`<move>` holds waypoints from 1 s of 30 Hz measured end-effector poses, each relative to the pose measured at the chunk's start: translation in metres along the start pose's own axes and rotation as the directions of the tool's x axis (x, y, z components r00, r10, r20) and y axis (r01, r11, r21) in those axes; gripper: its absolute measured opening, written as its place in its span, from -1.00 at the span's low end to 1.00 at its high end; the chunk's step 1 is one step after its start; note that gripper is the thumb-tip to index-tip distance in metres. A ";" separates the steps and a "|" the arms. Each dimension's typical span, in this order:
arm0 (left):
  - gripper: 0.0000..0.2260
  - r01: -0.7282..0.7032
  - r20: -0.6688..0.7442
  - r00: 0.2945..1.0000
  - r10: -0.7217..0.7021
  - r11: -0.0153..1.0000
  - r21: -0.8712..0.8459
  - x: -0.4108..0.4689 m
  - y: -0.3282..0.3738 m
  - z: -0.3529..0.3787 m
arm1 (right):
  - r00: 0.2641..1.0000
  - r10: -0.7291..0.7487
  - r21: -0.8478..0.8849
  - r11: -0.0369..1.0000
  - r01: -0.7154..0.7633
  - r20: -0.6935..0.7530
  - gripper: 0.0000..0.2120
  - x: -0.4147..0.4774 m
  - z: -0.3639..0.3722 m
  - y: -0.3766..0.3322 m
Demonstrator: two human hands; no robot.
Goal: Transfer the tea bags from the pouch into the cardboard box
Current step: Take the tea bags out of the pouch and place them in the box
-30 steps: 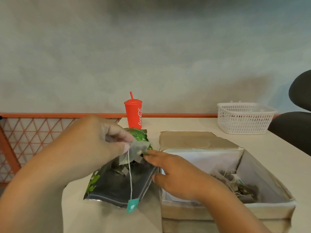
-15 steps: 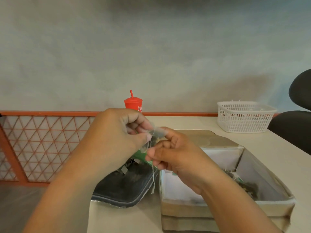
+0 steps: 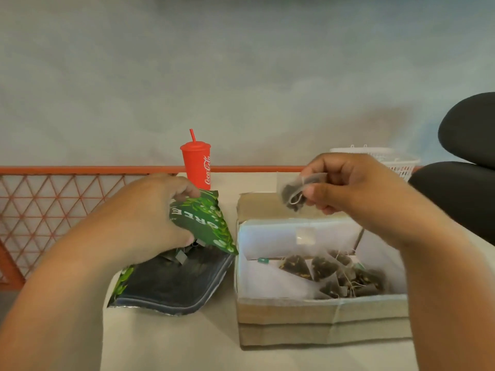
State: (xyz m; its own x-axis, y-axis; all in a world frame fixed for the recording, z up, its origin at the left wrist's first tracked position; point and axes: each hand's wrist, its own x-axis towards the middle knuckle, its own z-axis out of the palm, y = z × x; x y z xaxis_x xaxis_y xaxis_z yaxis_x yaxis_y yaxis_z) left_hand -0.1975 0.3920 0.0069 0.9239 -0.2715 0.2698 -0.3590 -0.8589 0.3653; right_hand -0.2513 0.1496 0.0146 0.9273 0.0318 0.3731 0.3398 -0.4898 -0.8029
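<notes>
Head view: tea bag, a translucent mesh sachet of dark leaves with a looped white string, pinched in the curled fingers of the right hand above the far edge of the cardboard box; several similar tea bags heaped in the box's right half; left hand grips the green top flap of the dark pouch, which lies just beside the box; red cup behind.

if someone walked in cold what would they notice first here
The right hand, raised over the cardboard box, pinches a tea bag. A heap of tea bags lies in the box's right part. Left of the box, the left hand grips the pouch, with a red cup behind.
</notes>
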 end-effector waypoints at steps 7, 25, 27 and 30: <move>-0.47 0.030 0.063 0.997 -0.039 0.991 0.128 0.013 -0.015 0.015 | 0.970 0.226 -0.458 0.874 -0.160 0.093 -0.85 -0.011 -0.043 0.025; -0.64 -0.112 -0.347 0.935 0.074 0.990 -0.090 0.018 -0.011 0.013 | 0.957 0.244 -0.623 0.776 -0.095 0.158 -0.79 -0.001 -0.009 0.021; -0.71 -0.152 -0.412 0.906 0.094 0.982 -0.111 0.016 -0.008 0.013 | 0.980 0.091 -0.572 0.820 0.026 0.176 -0.76 0.002 0.013 0.010; -0.77 -0.190 -0.486 0.869 0.089 0.969 -0.161 0.013 -0.005 0.013 | 0.966 -0.071 -0.478 0.858 0.186 0.248 -0.70 0.001 0.049 -0.004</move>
State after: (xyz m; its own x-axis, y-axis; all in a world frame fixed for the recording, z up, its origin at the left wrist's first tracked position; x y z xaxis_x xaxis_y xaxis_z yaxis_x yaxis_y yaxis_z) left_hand -0.1823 0.3872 -0.0032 0.7064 -0.1015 0.7005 -0.5444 -0.7103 0.4461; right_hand -0.2440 0.1943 -0.0041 0.9108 0.2812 0.3024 0.3886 -0.8313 -0.3975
